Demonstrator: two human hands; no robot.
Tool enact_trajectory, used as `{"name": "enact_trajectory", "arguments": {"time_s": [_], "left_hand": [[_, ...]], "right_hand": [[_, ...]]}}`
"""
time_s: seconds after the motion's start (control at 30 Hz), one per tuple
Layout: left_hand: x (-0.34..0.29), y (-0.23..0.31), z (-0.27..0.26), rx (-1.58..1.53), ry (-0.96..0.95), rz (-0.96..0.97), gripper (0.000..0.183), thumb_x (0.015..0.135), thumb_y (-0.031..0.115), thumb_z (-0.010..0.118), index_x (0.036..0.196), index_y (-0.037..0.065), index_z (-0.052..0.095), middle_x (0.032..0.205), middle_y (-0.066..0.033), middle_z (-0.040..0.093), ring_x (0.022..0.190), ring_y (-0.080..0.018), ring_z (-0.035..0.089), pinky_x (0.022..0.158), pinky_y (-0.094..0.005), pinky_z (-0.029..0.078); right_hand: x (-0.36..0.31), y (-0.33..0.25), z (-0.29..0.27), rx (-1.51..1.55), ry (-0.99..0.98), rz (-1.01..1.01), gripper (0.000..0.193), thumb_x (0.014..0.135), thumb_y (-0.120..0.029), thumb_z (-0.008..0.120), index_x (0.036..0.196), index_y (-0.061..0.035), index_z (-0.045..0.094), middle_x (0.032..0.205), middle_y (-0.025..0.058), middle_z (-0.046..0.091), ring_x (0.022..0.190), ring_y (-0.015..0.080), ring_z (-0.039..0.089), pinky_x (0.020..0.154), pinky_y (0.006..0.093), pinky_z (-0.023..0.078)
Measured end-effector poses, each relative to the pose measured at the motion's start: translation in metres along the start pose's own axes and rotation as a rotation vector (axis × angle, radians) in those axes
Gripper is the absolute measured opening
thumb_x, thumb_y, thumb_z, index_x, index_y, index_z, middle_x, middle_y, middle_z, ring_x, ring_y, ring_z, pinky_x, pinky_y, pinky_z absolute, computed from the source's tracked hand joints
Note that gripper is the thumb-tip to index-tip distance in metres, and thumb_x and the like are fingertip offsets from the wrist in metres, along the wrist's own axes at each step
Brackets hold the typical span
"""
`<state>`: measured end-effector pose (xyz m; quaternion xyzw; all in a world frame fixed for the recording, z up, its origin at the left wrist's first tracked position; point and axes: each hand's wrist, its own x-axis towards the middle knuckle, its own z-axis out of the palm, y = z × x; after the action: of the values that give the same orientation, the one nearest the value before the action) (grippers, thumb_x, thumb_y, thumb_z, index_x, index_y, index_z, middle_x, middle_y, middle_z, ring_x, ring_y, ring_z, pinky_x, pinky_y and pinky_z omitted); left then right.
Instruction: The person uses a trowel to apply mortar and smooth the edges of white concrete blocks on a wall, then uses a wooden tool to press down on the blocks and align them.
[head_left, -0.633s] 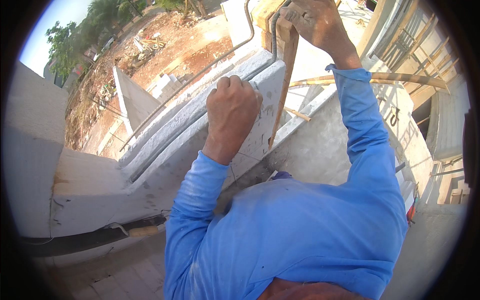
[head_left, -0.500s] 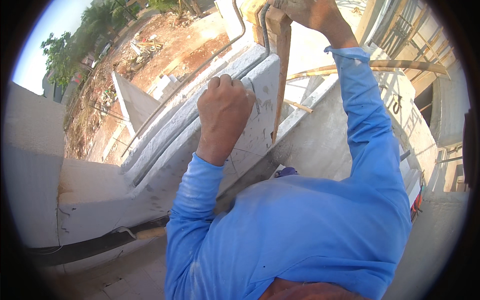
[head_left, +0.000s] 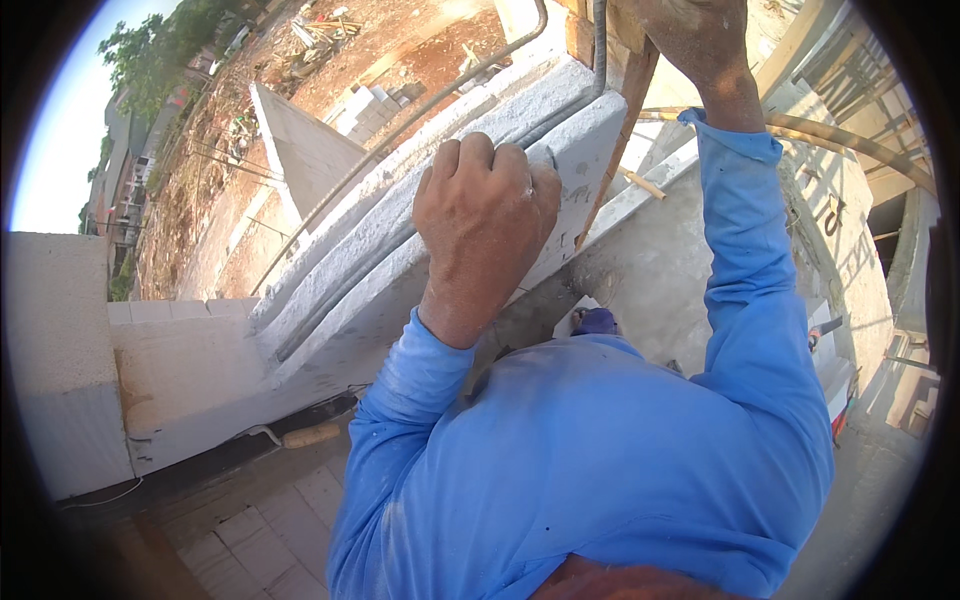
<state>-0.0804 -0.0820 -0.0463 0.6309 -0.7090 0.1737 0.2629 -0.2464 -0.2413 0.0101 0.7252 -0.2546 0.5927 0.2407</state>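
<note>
Bar in groove, head view. A dark-grey, round metal bar [head_left: 599,55], bent near its far end, lies lengthwise in the groove along the top of a white, rough-edged block wall [head_left: 370,310]. Judged from its lie, the work looks well along: the straight run sits down in the groove on both sides of the L hand [head_left: 487,215], while the bent end stands approx. vert. out of it, next to a squared brown timber post [head_left: 632,80]. Depth under the hand can't be checked, b/c that stretch is hidden; no cover or fill shows over the visible run, so the groove is judged not yet closed up. A second thin, dark metal bar [head_left: 541,18], also bent at the top, runs along the wall's outer side, apart from this groove. Pos. of bar rel. to fingers: L fingers are curled in, knuckles up, directly over the bar's line; whether they grip it or only rest there can't be told. The R hand [head_left: 690,35] is at the upper edge by the post, just R of the bar's upright end; its fingers are partly cut off, so grip unclear. A tan wood-handled tool [head_left: 312,436] lies at lower L, well apart from both hands.
</note>
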Motion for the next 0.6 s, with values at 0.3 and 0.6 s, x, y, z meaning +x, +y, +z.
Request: {"name": "enact_trajectory", "arguments": {"time_s": [0.3, 0.6], "left_hand": [[0.006, -0.006, 0.002, -0.004, 0.015, 0.031, 0.024, 0.075, 0.025, 0.065, 0.065, 0.004, 0.064, 0.072, -0.0103, 0.057, 0.073, -0.0256, 0.057, 0.061, -0.037, 0.049], [0.012, -0.004, -0.002, -0.008, -0.074, 0.047, 0.027, 0.079, 0.026, 0.06, 0.067, 0.004, 0.067, 0.073, -0.0123, 0.06, 0.073, -0.0257, 0.06, 0.063, -0.0378, 0.05]], "right_hand": [[0.014, 0.0, -0.014, -0.05, -0.179, 0.046, 0.006, 0.075, -0.016, 0.063, 0.077, -0.0113, 0.061, 0.086, 0.0064, 0.055, 0.091, 0.0286, 0.057, 0.094, 0.0503, 0.034], [0.011, 0.011, -0.016, 0.038, -0.119, -0.016, 0.01, 0.076, -0.014, 0.063, 0.084, -0.0083, 0.067, 0.083, 0.008, 0.057, 0.086, 0.0268, 0.056, 0.082, 0.0391, 0.04]]}}
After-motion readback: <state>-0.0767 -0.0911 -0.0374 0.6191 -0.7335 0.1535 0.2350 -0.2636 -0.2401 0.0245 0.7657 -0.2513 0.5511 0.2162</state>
